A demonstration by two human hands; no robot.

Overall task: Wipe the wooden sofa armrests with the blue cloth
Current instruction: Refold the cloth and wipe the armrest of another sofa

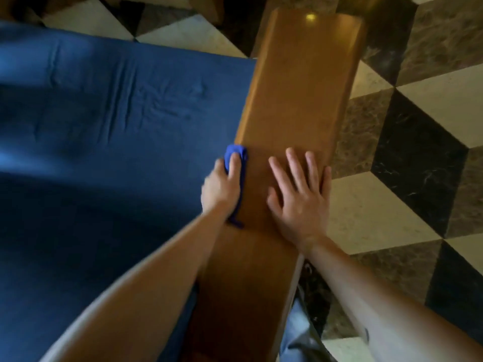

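cushion point(104, 113) left of armrest point(300, 100), floor point(418, 126) right

My left hand point(222, 184) covers most of the blue cloth point(236, 152), so I see only a bunched end past the fingertips and a thin strip along the armrest point(295, 105) edge. Motion blur smears that hand and its forearm. My arms hide the armrest's near end, which the bottom edge also cuts off. The seat cushion point(104, 113) runs out of frame on the left. I cannot see the armrest's inner side face.

Glossy wooden armrest point(295, 100), cloth cushion point(117, 113)
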